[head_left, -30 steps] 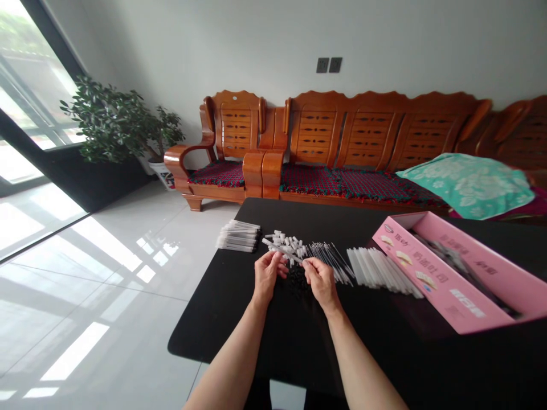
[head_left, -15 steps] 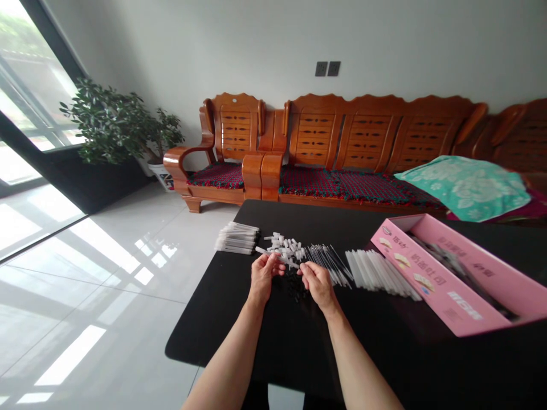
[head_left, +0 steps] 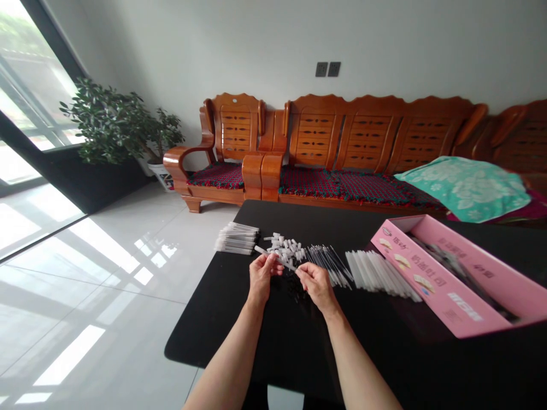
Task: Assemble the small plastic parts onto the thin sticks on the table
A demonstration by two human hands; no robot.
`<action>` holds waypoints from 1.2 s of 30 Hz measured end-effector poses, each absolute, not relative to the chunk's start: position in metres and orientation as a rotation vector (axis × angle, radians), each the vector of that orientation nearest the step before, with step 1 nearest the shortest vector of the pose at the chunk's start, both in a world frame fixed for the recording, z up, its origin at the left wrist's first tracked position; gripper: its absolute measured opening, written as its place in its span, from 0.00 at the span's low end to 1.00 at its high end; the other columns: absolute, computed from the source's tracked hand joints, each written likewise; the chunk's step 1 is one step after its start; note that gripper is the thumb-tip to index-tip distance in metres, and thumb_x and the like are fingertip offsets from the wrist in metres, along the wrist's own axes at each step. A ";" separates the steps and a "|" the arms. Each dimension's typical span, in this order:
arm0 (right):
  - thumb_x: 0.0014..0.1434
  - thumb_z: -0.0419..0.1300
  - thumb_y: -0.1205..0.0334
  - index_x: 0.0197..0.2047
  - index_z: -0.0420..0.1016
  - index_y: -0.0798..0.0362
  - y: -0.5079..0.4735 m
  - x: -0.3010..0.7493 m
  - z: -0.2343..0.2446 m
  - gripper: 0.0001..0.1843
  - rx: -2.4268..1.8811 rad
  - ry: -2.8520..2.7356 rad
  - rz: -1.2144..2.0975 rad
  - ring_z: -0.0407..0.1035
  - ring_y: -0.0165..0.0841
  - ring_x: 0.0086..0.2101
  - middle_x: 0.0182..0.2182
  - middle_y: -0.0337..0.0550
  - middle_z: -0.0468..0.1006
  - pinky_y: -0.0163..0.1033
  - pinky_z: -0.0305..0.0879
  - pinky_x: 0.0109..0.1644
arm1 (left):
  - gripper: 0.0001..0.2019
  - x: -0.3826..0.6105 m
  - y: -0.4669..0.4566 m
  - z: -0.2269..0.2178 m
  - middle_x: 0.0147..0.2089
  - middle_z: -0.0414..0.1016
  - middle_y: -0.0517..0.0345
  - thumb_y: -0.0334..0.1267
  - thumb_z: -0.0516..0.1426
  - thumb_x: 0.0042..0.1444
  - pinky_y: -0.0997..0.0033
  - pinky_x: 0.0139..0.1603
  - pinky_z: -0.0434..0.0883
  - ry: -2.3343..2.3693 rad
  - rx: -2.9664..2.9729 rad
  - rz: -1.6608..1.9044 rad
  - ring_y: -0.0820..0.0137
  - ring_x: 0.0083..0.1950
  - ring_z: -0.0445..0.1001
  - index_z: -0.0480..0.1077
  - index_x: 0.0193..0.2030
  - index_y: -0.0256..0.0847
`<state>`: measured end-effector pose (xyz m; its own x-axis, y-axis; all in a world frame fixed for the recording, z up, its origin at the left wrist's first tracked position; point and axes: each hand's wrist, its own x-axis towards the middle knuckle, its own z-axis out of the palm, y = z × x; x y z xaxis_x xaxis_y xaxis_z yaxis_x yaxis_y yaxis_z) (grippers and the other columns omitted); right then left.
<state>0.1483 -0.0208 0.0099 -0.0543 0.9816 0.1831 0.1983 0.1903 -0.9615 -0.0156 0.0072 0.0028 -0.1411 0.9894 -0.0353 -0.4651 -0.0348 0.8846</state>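
In the head view, near the centre of the frame, here's the left hand with its grip pinched on a slim white tube, the right hand clamped at its lower right end, all above the black desk; white bits lie just beyond, pink box at right

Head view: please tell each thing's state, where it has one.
Left hand: closed on slim white tube.
Right hand: pinching the tube's right end.
Pink cardboard box: open-topped.
Thick translucent white tubes: lying side by side.
Thin grey rods: loosely spread.
Short white cylinders: heaped.
Small black pieces: loosely piled.
Leftmost slender whitish tubes: piled.
Turquoise floral cloth: rumpled.
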 end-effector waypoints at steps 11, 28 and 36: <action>0.64 0.54 0.46 0.30 0.76 0.55 -0.022 0.148 0.014 0.22 -1.214 -1.531 0.959 0.57 0.26 0.17 0.14 0.32 0.63 0.31 0.53 0.22 | 0.21 -0.016 0.008 0.002 0.25 0.76 0.57 0.52 0.68 0.46 0.76 0.24 0.70 0.929 0.765 1.502 0.73 0.23 0.73 0.76 0.33 0.33; 0.62 0.57 0.49 0.31 0.75 0.55 -0.022 0.146 0.013 0.17 -1.234 -1.517 0.895 0.57 0.26 0.18 0.15 0.32 0.63 0.32 0.52 0.22 | 0.20 -0.017 0.008 0.002 0.24 0.75 0.57 0.50 0.69 0.47 0.76 0.26 0.72 0.888 0.748 1.498 0.73 0.24 0.74 0.76 0.35 0.32; 0.65 0.54 0.49 0.33 0.77 0.55 -0.023 0.146 0.006 0.20 -1.253 -1.524 0.783 0.59 0.27 0.18 0.15 0.34 0.65 0.32 0.53 0.23 | 0.21 -0.023 0.010 -0.004 0.24 0.74 0.57 0.49 0.70 0.47 0.78 0.26 0.71 0.862 0.686 1.505 0.75 0.24 0.74 0.76 0.38 0.31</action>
<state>0.1460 -0.0231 0.0062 0.0069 0.9601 0.2796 0.3315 0.2616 -0.9064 -0.0234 0.0100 -0.0036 -0.1153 0.9916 -0.0594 -0.5526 -0.0143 0.8333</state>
